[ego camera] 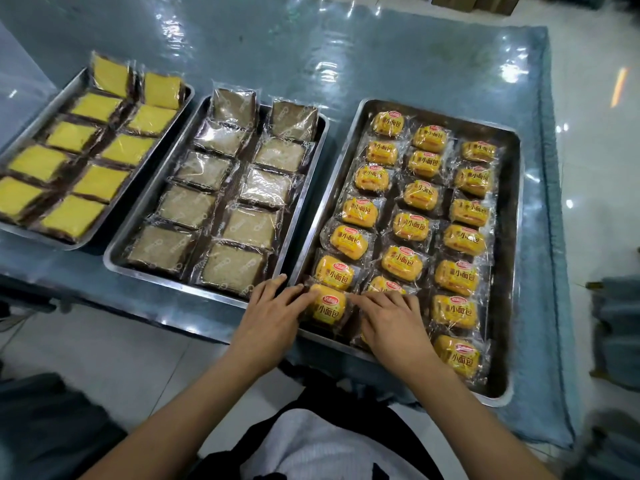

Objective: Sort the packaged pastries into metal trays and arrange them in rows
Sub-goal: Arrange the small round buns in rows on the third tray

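I stand in what looks like a bakery packing room or food workshop: a long table (346, 57) under a glossy plastic cover, three metal trays (516, 237) of factory-wrapped pastries (401, 261) in rows, pale tiled floor (595, 98), cardboard boxes (478, 1) stacked beyond.

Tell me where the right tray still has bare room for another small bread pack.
Bare metal shows along the right tray's far rim and right wall, beside the third column. The near left corner is crowded: both hands press a bread pack there.
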Available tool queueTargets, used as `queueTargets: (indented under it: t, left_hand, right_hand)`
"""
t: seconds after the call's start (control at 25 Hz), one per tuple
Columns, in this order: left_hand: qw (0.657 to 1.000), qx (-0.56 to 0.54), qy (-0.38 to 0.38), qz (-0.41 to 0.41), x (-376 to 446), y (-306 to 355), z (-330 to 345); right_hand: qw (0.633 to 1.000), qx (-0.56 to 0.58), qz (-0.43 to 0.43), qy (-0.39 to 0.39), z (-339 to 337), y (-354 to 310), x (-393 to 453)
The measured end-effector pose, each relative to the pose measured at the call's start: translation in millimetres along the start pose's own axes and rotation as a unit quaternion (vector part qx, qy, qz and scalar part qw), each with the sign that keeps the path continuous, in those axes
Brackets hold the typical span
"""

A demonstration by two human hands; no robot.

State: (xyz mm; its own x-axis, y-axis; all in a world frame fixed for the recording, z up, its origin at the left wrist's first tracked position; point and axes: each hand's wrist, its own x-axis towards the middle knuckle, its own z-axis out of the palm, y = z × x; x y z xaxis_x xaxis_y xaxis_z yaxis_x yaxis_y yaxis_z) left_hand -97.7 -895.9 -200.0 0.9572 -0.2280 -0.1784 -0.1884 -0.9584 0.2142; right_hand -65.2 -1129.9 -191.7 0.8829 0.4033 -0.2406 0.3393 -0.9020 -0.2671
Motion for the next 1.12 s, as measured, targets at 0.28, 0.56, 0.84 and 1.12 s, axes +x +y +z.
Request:
queueTargets:
  t: [0.28,0.56,0.84,1.12]
  left_hand:
    - [1.000,-0.004,-0.025,0.011,2.8,7.1,4.0]
    - [0.997,-0.054,0.042,0.021,9.7,3.7,3.9]
    - [1.000,0.008,0.014,0.017,12.8,0.1,1.3]
    - [0.999,0.032,0.004,0.023,17.2,-0.6,2.1]
  right_hand:
    - [0.996,-0.038,0.062,-0.048,-1.7,-19.3,3.7]
    - [0.995,0.075,0.068,-0.019,-2.1,-23.3,7.8]
    - [0.994,0.076,0.063,-0.048,-1.5,-24.8,12.8]
    - [0.998,0.031,0.047,-0.031,1.5,-29.3,11.7]
